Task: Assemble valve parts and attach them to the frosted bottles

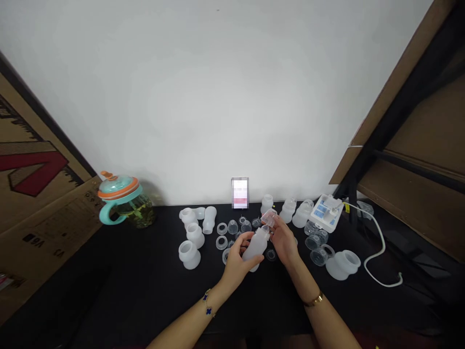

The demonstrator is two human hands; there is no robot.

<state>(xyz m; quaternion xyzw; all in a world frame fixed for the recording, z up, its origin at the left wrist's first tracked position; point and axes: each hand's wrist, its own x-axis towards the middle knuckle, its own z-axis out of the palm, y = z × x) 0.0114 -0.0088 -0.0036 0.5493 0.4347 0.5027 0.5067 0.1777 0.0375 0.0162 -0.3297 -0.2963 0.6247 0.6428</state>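
Observation:
My left hand (238, 257) is wrapped round a frosted white bottle (257, 246), holding it tilted above the black table (152, 286). My right hand (285, 240) pinches a small clear plastic piece (269, 216) at the bottle's top end. Around the hands lie several clear rings and caps (232, 228). Several white bottles (192, 237) stand to the left.
A teal and orange jug (123, 201) stands at the back left. At the right are a white power strip (326, 212) with a white cable (379, 252), more bottles (341, 264) and a dark wooden frame (399, 145). Cardboard (39, 208) leans at the left.

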